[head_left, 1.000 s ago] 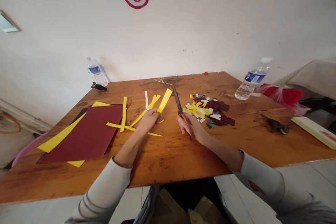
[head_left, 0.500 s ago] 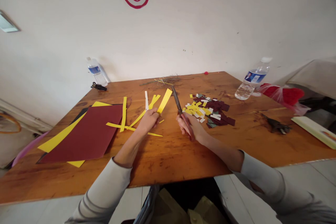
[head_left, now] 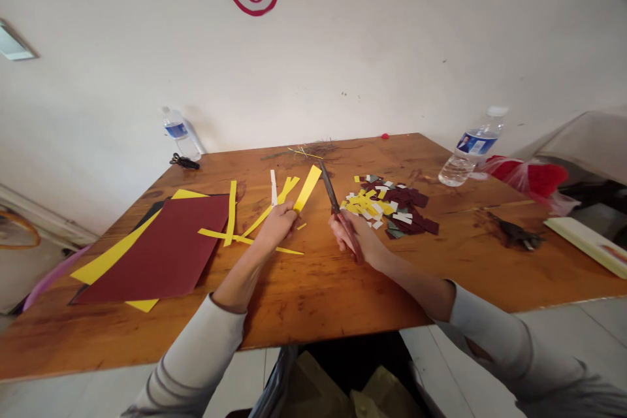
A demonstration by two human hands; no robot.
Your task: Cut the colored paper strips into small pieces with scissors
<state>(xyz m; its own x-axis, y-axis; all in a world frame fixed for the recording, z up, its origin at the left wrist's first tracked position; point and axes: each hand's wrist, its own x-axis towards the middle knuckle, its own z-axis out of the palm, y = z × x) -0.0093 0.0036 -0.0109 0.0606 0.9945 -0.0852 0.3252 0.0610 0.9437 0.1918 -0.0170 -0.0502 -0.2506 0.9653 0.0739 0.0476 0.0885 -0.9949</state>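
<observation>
My left hand (head_left: 277, 225) pinches the lower end of a yellow paper strip (head_left: 308, 189), whose free end points up and away. Closed around a pair of scissors (head_left: 332, 192) is my right hand (head_left: 360, 235); the dark blades point away from me, close to the right of the strip's far end. More yellow strips (head_left: 232, 212) lie crossed on the table left of my left hand, along with a white strip (head_left: 273, 188). Beyond my right hand spreads a pile of small cut paper pieces (head_left: 416, 212) in yellow, white, maroon and grey-green.
Maroon (head_left: 161, 255) and yellow sheets (head_left: 115, 251) overlap on the left of the wooden table (head_left: 304, 313). Water bottles stand at back left (head_left: 180, 134) and right (head_left: 473, 150). A dark clip-like object (head_left: 516, 234) and a pale box (head_left: 588, 245) lie at right. Thin twig-like bits (head_left: 318, 149) lie near the wall.
</observation>
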